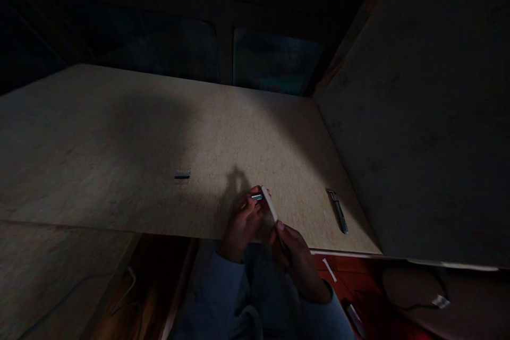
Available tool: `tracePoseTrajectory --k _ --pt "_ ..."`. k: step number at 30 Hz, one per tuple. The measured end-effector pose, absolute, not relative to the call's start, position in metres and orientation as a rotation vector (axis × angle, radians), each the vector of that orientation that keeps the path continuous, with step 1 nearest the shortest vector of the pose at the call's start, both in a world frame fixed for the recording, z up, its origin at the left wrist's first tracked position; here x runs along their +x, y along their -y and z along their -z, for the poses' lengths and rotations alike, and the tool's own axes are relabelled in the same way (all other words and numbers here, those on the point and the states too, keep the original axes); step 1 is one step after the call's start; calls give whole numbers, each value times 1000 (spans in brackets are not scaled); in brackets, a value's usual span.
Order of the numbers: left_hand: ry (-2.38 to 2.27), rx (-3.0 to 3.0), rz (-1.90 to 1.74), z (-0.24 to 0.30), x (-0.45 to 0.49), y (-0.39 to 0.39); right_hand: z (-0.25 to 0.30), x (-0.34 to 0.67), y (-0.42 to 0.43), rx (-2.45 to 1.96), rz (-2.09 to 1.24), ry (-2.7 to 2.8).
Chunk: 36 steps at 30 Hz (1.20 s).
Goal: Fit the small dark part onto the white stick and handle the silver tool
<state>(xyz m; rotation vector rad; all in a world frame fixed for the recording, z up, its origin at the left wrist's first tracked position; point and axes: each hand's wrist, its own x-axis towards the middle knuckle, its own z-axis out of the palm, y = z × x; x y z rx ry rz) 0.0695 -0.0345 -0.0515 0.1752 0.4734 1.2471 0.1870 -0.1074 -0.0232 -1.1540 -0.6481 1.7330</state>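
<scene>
My left hand [247, 219] is closed with its fingers curled round a small strip [256, 197], dark with white and green bands, pinched near the fingertips. It looks like a razor cartridge, but the dim light hides its detail. From my right hand [294, 249], closed on its lower end, a slim pale stick [269, 204] slants up to the left. The stick's upper tip meets or passes just in front of my left fingers, beside the banded strip. Its lower end is hidden in my right hand, so I cannot make out its kind.
On the speckled tabletop [223, 133], a small clear packet with a dark bar [182, 176] lies left of my hands. A dark grey razor-like handle [338, 212] lies to the right, near a side panel [422, 143]. A cable [123, 289] hangs at lower left.
</scene>
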Motion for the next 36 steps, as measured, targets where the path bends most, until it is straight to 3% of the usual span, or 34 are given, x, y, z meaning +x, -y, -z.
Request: tracePoseTrajectory --k 36 --pt "-488 114 -1213 59 65 35 23 188 118 -1468 -1311 1026"
